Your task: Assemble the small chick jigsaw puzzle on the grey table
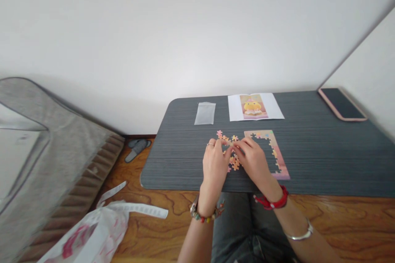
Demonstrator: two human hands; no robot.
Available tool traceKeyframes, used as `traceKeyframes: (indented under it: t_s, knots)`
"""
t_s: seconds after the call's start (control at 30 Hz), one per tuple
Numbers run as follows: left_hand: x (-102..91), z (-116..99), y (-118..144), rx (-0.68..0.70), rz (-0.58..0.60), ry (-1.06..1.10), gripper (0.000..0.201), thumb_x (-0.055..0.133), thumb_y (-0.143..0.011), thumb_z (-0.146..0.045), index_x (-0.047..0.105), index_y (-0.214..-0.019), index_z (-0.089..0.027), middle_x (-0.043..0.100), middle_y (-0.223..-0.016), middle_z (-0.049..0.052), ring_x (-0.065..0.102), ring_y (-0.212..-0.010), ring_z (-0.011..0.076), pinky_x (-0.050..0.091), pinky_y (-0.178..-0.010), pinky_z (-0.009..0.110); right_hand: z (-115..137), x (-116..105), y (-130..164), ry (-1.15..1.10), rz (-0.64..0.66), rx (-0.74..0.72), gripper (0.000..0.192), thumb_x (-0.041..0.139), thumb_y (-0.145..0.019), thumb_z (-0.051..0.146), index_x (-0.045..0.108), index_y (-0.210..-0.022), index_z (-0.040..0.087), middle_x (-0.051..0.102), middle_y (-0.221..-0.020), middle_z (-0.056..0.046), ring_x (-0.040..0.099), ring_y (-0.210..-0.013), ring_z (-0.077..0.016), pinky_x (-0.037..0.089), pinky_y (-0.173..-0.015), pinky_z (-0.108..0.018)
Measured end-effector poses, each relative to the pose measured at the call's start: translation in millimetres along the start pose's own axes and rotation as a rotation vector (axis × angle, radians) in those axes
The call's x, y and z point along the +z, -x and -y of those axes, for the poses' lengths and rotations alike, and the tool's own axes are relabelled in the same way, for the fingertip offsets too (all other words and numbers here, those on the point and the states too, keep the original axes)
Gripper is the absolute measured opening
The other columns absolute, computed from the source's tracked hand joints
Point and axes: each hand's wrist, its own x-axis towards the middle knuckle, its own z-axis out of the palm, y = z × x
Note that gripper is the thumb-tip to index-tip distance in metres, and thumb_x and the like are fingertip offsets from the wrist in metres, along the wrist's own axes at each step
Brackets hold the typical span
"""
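Observation:
Over a loose pile of puzzle pieces [235, 162], my left hand [215, 162] and my right hand [255, 161] meet at the fingertips. Both are closed in a pinch around a small pale puzzle piece, mostly hidden by the fingers. The loose pieces are orange, yellow and pink, and some lie under my hands. Just right of the pile lies a partly assembled puzzle border [279, 158] in pink and beige, its middle showing the dark table. My right hand and wrist cover its left side and lower-left corner.
Behind the puzzle, a white sheet with a printed yellow figure [275, 107] lies on the dark table [175, 148]. A clear plastic bag [205, 114] is left of it, a phone [343, 104] at the far right. Slippers [138, 150] and a plastic bag [105, 230] are on the floor.

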Motion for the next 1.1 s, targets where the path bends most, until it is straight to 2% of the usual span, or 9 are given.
traceKeyframes:
  t_s: [0.1,0.2,0.3,0.47,0.67,0.87,1.1]
  knots:
    - [-1.6,5,1,0.129,0.009,0.037,0.028,0.059,-0.080,-0.019,0.058,-0.108,-0.020,0.054,-0.091,0.004,0.056,-0.084,0.0171,0.047,-0.078,0.030,-9,-10,3,-0.082,-0.005,-0.018,0.018,0.048,-0.088,0.025,0.064,-0.085,0.019,0.058,-0.082,-0.005,0.056,-0.077,-0.0162,0.044,-0.071,-0.027]
    - [-3.0,5,5,0.225,0.040,0.063,0.021,0.058,-0.081,-0.018,0.063,-0.101,-0.023,0.052,-0.088,0.003,0.055,-0.082,0.0156,0.046,-0.076,0.028,-17,-26,5,-0.121,0.045,-0.049,0.017,0.049,-0.087,0.026,0.064,-0.084,0.020,0.058,-0.082,-0.004,0.057,-0.075,-0.0155,0.045,-0.068,-0.027]
    - [-1.7,-1,11,0.271,0.056,0.099,0.015,0.059,-0.081,-0.019,0.065,-0.094,-0.021,0.052,-0.085,0.002,0.055,-0.080,0.0148,0.046,-0.076,0.027,-23,-43,8,-0.121,0.087,-0.108,0.018,0.048,-0.088,0.026,0.064,-0.084,0.020,0.058,-0.081,-0.004,0.056,-0.077,-0.0151,0.045,-0.069,-0.027]
    - [2.0,-10,17,0.328,0.063,0.136,0.020,0.060,-0.081,-0.018,0.064,-0.100,-0.021,0.054,-0.084,0.002,0.055,-0.079,0.0145,0.045,-0.075,0.026,-28,-62,9,-0.115,0.104,-0.185,0.021,0.045,-0.090,0.026,0.065,-0.088,0.020,0.055,-0.080,-0.003,0.054,-0.074,-0.0136,0.044,-0.069,-0.026]
    - [-2.8,-16,19,0.396,0.081,0.137,0.017,0.055,-0.084,-0.020,0.066,-0.097,-0.022,0.054,-0.082,0.002,0.054,-0.077,0.0135,0.044,-0.072,0.024,-35,-69,7,-0.105,0.157,-0.197,0.022,0.044,-0.090,0.026,0.065,-0.089,0.023,0.056,-0.081,-0.004,0.055,-0.075,-0.0145,0.045,-0.068,-0.027]
    - [-0.9,-19,22,0.407,0.053,0.180,0.015,0.052,-0.085,-0.019,0.067,-0.085,-0.021,0.054,-0.079,0.002,0.054,-0.075,0.0125,0.044,-0.069,0.023,-38,-69,8,-0.128,0.166,-0.208,0.023,0.043,-0.090,0.024,0.066,-0.087,0.022,0.057,-0.083,-0.004,0.056,-0.078,-0.0150,0.046,-0.070,-0.027]
    - [6.6,-22,23,0.381,-0.016,0.225,0.015,0.052,-0.086,-0.021,0.067,-0.087,-0.021,0.052,-0.077,0.001,0.053,-0.072,0.0114,0.043,-0.068,0.022,-38,-76,18,-0.131,0.082,-0.131,0.019,0.049,-0.087,0.028,0.063,-0.100,0.023,0.059,-0.087,-0.005,0.058,-0.080,-0.0156,0.048,-0.069,-0.028]
